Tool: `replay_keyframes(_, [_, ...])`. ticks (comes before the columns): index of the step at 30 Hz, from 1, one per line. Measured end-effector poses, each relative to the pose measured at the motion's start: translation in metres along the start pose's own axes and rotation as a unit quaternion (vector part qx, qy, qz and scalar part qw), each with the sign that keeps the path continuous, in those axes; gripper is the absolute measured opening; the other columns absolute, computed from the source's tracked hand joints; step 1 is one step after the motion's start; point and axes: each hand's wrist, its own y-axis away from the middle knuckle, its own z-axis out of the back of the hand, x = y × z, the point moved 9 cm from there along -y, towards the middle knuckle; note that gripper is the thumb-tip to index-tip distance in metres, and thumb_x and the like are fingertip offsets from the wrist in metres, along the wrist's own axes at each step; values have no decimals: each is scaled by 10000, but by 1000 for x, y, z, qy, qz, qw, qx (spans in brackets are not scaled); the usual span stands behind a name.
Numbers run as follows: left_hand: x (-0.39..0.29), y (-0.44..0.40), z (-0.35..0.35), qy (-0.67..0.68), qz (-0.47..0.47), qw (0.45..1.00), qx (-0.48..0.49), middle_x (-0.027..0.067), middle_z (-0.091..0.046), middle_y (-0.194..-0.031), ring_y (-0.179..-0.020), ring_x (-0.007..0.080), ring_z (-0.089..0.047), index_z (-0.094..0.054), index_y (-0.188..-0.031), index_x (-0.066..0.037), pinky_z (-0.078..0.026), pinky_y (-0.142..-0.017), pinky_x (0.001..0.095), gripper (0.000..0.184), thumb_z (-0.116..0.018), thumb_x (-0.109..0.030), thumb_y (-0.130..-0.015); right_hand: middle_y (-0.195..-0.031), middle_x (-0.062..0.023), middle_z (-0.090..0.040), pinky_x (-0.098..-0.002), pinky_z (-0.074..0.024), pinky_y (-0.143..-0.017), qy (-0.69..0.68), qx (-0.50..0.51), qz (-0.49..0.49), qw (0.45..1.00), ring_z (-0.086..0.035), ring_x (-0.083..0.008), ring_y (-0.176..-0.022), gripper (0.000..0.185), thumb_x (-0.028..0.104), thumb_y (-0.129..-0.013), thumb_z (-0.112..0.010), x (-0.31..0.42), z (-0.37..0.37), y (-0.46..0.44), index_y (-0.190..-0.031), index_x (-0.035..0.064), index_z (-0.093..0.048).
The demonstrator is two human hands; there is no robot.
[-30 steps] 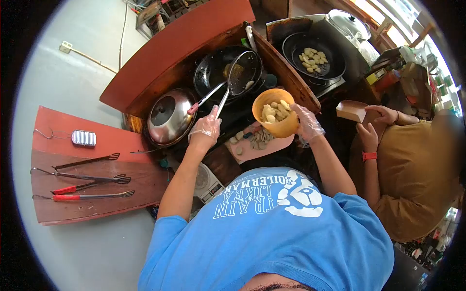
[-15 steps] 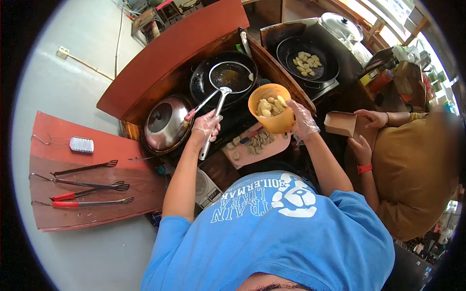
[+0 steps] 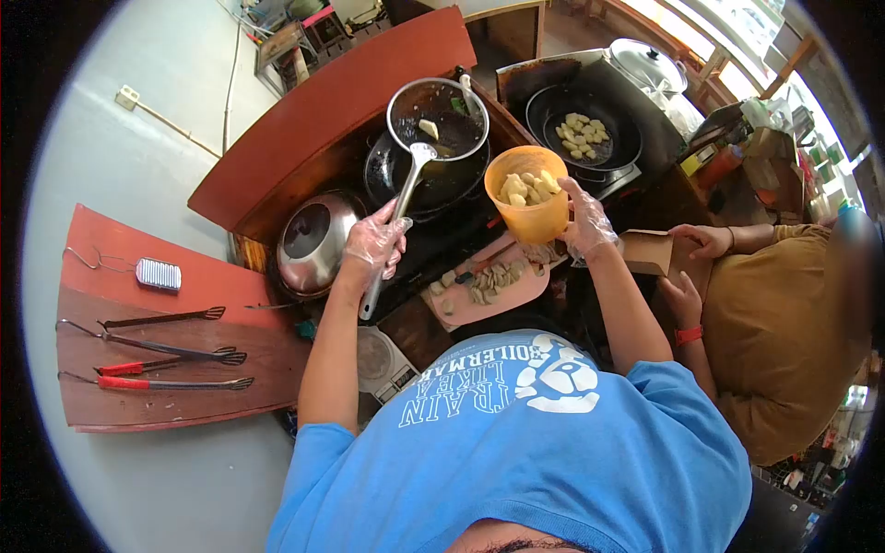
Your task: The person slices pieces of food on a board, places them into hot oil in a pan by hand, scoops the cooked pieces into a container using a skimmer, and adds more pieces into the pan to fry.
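Observation:
My left hand (image 3: 375, 241), in a clear plastic glove, grips the metal handle of a round mesh strainer (image 3: 420, 164). The strainer is over a dark wok (image 3: 387, 180), and one pale piece of food (image 3: 428, 128) lies in its mesh. Also gloved, my right hand (image 3: 587, 221) is closed around an orange plastic pitcher (image 3: 536, 221) holding several pale, lumpy pieces (image 3: 528, 189). Below the pitcher, a pink cutting board (image 3: 510, 300) carries sliced pieces (image 3: 493, 281) and a knife, partly hidden.
A lidded metal pan (image 3: 318, 244) stands left of the wok. Another wok (image 3: 553, 106) at back right holds pale pieces. Tongs (image 3: 175, 355) and a grater (image 3: 158, 275) hang on the left board. At right, a co-worker (image 3: 784, 323) holds a cardboard tray (image 3: 647, 251). A scale (image 3: 383, 364) sits near my shirt.
The strainer has moved up and away from me, and a pale piece now shows inside its mesh. A pink-ended handle beside my left hand no longer shows. The pitcher has shifted slightly right.

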Motion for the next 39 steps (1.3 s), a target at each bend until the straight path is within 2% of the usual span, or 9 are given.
replay_keyframes(5, [-44,33,-21,-54,-61,997,-1,-22,-515,-622,-423,52,-421,-453,-1449,-150,-330,-352,213,531,-627,-207,-950,-1101,-129,-634,-377,-568,-811,-1,10,13,1000,-665,-235,-946,470,240,-847,-714,25,-5,-3,-1200,-34,-569])
replay_keyframes(10, [-61,32,-42,-310,-239,918,-59,27,-579,-621,-608,92,-582,-538,-1379,-118,-460,-647,295,505,-657,-206,-896,-1100,-139,-639,-387,-574,-798,1,-37,28,999,-671,-250,-941,483,258,-818,-744,47,-1,-10,-1176,-26,-585])
replay_keyframes(16, [-82,32,-65,-359,-338,864,-102,57,-565,-608,-582,99,-548,-534,-1378,-79,-444,-600,290,502,-654,-191,-903,-1103,-150,-644,-393,-573,-790,-1,-20,48,999,-675,-258,-910,508,279,-807,-755,62,10,-36,-1176,-29,-590])
replay_keyframes(21, [-81,18,-85,-148,-153,977,-11,-1,-572,-642,-469,80,-491,-508,-1402,-83,-388,-443,228,497,-640,-167,-931,-1094,-152,-642,-400,-576,-774,-6,-43,24,999,-675,-270,-907,548,295,-777,-783,64,30,-48,-1171,-33,-589])
replay_keyframes(23, [-75,6,-94,-26,-59,998,4,2,-534,-618,-415,75,-435,-468,-1432,-99,-360,-356,243,531,-635,-165,-933,-1151,-150,-465,-497,-573,-782,-24,-23,36,999,-574,-316,-1006,683,368,-758,-788,71,28,-34,-1246,-19,-508])
replay_keyframes(24, [-75,-1,-97,-22,-50,999,-4,0,-492,-593,-408,75,-424,-474,-1425,-107,-359,-329,245,509,-621,-167,-941,-1076,-146,-626,-436,-578,-742,-44,-54,39,997,-670,-281,-900,538,301,-784,-766,75,34,-24,-1163,-33,-580])
replay_keyframes(27, [-77,-36,-110,28,-59,998,26,2,-483,-592,-405,81,-429,-496,-1398,-104,-366,-332,252,459,-598,-171,-956,-1035,-133,-621,-424,-579,-732,-29,-80,29,996,-663,-271,-888,534,304,-781,-763,81,65,-24,-1157,-26,-578])
replay_keyframes(33, [-88,-131,-160,-150,-74,985,40,6,-462,-557,-401,105,-461,-585,-994,-74,-404,-328,275,125,-544,-185,-952,-1192,-156,-507,-501,-526,-817,-59,-108,63,990,-584,-323,-1077,638,404,-781,-731,104,140,-15,-1259,47,-504])
replay_keyframes(39, [-95,-227,-232,-565,-83,821,-16,206,-714,-891,-749,357,-716,-682,-1025,41,-585,-711,440,250,-514,-94,-897,-1190,-126,-486,-499,-513,-768,-148,-172,137,964,-574,-367,-1077,647,437,-787,-724,130,193,21,-1262,63,-492])
